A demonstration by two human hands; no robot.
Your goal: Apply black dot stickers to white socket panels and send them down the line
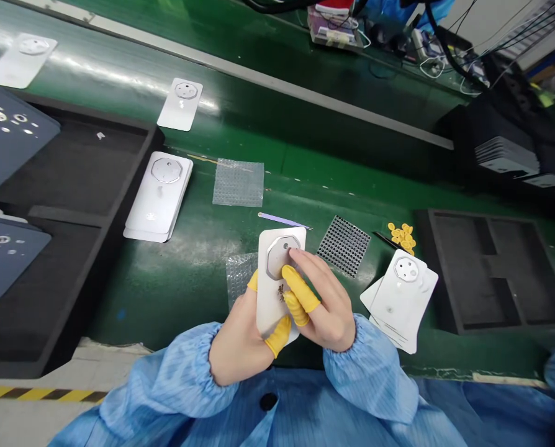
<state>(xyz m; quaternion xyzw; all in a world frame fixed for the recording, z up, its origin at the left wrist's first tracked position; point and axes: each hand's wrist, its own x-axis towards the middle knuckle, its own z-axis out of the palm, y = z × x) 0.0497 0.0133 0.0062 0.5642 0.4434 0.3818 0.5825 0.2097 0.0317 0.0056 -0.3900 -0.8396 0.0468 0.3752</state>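
My left hand (243,338), with yellow finger cots, is wrapped round a white phone back cover (268,304) and holds it tilted upright above the bench. The cover has a many-sided camera ring (272,264) near its top and dark lettering below. My right hand (326,310) is at the cover's right side. Its two yellow-cotted fingers are pressed close together, and a bare fingertip touches the ring near a small dark hole. Anything pinched there is too small to make out. Beyond the cover lie lilac tweezers (284,220) and a sheet of black dots (344,246).
Stacked white covers lie left (154,202) and right (401,301). Black trays stand at left (91,254) and right (449,273). Yellow finger cots (402,238) lie by dark tweezers (386,239). Bubble wrap (238,182) and single covers (180,105) rest farther back.
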